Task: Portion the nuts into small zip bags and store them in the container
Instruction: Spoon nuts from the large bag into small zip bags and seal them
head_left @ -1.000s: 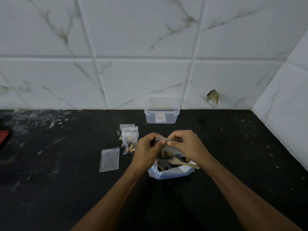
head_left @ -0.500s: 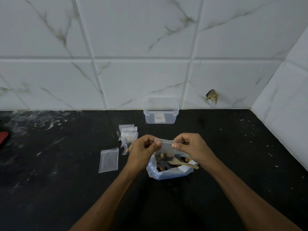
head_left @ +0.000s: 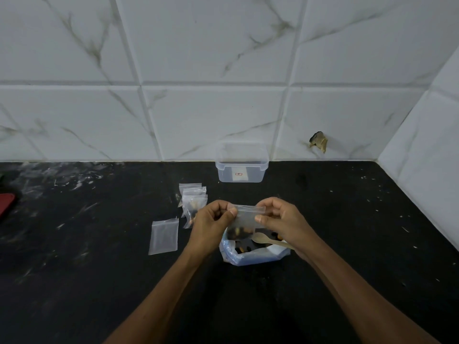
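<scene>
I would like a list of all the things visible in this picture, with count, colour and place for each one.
held zip bag: one, clear, nuts at the bottom, held above the nut bag
nut bag: one, white-blue, open, on the counter under the hands
wooden spoon: one, tan, lying in the nut bag
filled zip bags: a small pile, clear, left of the hands; count unclear
empty zip bag: one, clear, flat on the counter, further left
container: one, clear, open, by the wall
red object: one, left edge, cut off
counter: one, black
left hand: pinches the held zip bag's top
right hand: pinches the top's other end
</scene>
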